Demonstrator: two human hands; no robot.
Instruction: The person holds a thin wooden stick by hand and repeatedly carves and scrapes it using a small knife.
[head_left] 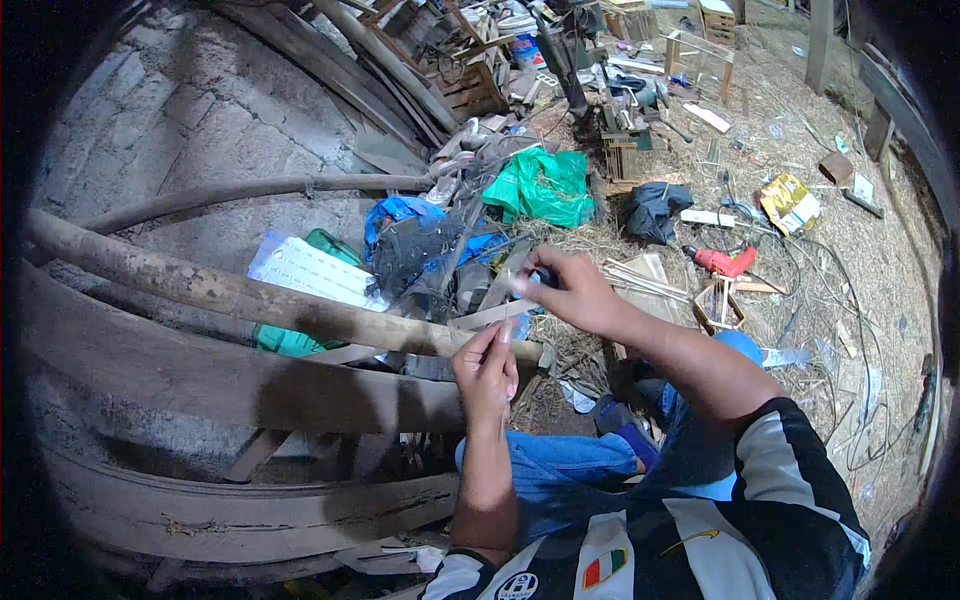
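Note:
My left hand (487,375) is raised in front of me, thumb and fingertips pinched together on a thin pale sliver (507,312) that points upward. What the sliver is made of is too small to tell. Just above and to the right, my right hand (572,290) is curled, its thumb and forefinger close to the sliver's upper end. Something dark and blue shows by its fingers, blurred, and I cannot make out what it is. Behind my hands lies a flat pale wooden strip (490,316), near the end of a long round pole (300,303).
Wooden beams and boards (240,515) run along the left. A red power drill (722,261) lies on the right beside a small wooden frame (718,306) and cables. Ahead are a green plastic bag (541,187), a black bag (655,211), white printed sheets (312,272) and scattered straw.

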